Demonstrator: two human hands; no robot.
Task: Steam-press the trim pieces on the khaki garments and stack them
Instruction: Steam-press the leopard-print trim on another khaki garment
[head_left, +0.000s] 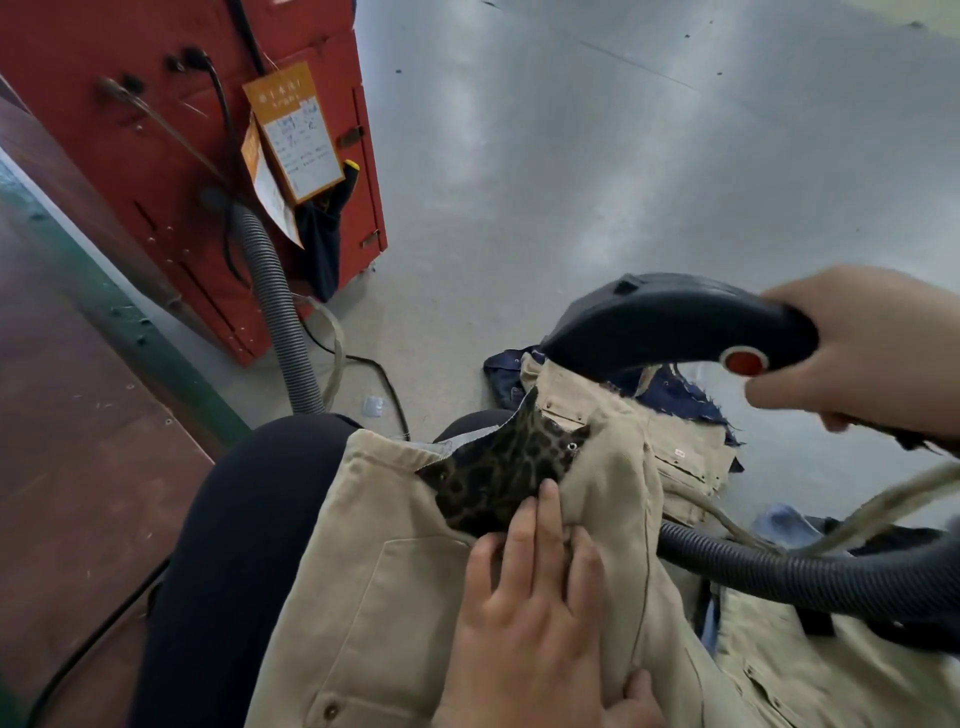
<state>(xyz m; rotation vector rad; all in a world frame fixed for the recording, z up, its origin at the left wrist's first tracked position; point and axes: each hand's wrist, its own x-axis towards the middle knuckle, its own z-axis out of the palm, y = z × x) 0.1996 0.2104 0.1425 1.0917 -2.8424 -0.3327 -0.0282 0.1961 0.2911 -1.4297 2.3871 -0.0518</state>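
Here, steam iron held over a khaki garment on the lap.
Right hand (857, 348), at frame right, grips the steam iron (670, 322); left hand (540, 613) presses flat, fingers straight, on the khaki garment (374, 587) at lower centre, fingertips touching its leopard-print trim (498, 478).

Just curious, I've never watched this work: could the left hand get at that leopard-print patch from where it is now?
Probably yes. The left hand lies flat on the khaki garment, its fingers already at the edge of the leopard-print trim, with nothing lying between them.
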